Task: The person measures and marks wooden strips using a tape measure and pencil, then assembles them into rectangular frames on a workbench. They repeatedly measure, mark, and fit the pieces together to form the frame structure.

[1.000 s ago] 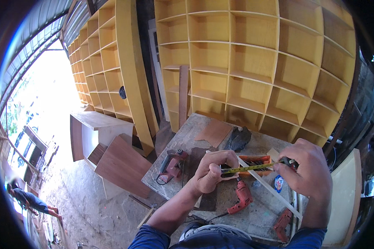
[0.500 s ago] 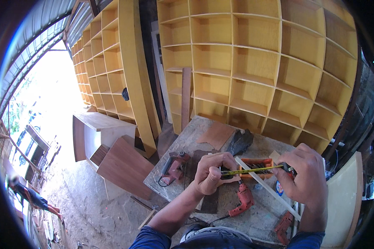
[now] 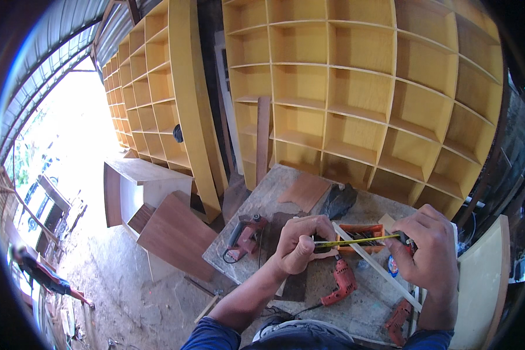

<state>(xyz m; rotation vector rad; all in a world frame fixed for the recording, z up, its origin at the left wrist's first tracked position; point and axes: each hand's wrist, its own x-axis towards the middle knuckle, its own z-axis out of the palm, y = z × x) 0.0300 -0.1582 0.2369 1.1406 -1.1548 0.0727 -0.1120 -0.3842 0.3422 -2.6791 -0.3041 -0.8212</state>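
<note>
A yellow tape measure point(image 3: 364, 240) is stretched between my two hands, above the workbench point(image 3: 245, 213). Its far left end is pinched in my left hand point(image 3: 300, 244), with the fingers curled and the thumb pressed in. My right hand point(image 3: 427, 245) grips the dark case, mostly hidden by the fingers. Below the blade, a red corded drill point(image 3: 341, 283) lies on the bench. An orange tool box point(image 3: 361, 229) sits just behind the tape, and a pale wooden strip point(image 3: 373, 262) slants across in front of it.
A red circular saw point(image 3: 248, 238) rests on the bench's left, and another red power tool point(image 3: 398, 322) at its near right. A dark plastic bag point(image 3: 339, 201) lies at the back. Yellow shelving point(image 3: 359, 87) rises behind. Wooden panels point(image 3: 175, 236) lean at left; a person point(image 3: 46, 277) is farther left.
Both hands keep their grip on the tape measure and have hardly moved. The person at the far left has changed posture slightly. The whole view has shifted a little.
</note>
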